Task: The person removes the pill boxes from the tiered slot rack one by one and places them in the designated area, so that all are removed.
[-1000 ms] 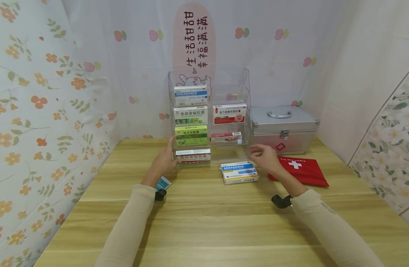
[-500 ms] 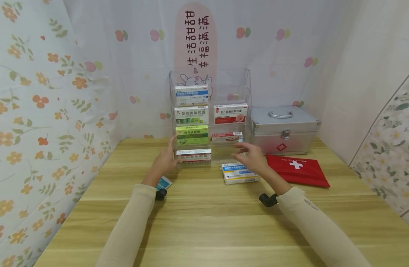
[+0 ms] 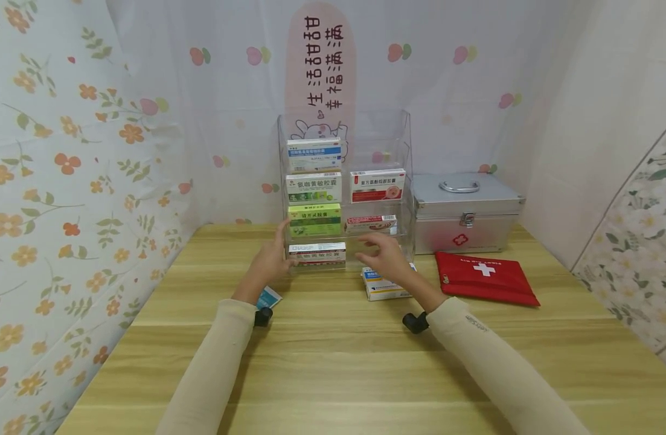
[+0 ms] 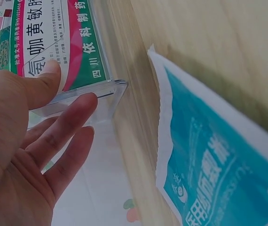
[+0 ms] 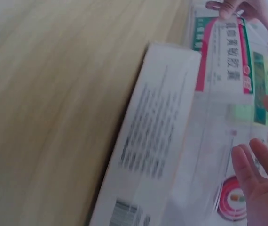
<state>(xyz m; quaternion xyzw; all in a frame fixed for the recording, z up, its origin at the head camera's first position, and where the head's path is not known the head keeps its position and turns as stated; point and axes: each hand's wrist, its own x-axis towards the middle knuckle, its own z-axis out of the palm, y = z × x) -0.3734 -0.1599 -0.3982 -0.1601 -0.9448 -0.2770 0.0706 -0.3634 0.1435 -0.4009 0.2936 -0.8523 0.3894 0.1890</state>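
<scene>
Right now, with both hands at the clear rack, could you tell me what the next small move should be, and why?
Probably bring the right hand onto the clear rack: the left hand already touches its left corner, while the right hand hovers open above the box on the table, short of the rack front.

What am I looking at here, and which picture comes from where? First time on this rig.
No machine: a person's two bare hands. The wide picture is from a head camera; the two close-ups are from wrist cameras.

On the wooden table stands a clear rack of medicine boxes, with a metal case and a red first-aid pouch beside it. A blue and white box lies before the rack, a teal packet by the left wrist.

The left hand touches the rack's left edge, fingers straight. The right hand hovers open above the loose box. Neither has a grip on anything.
</scene>
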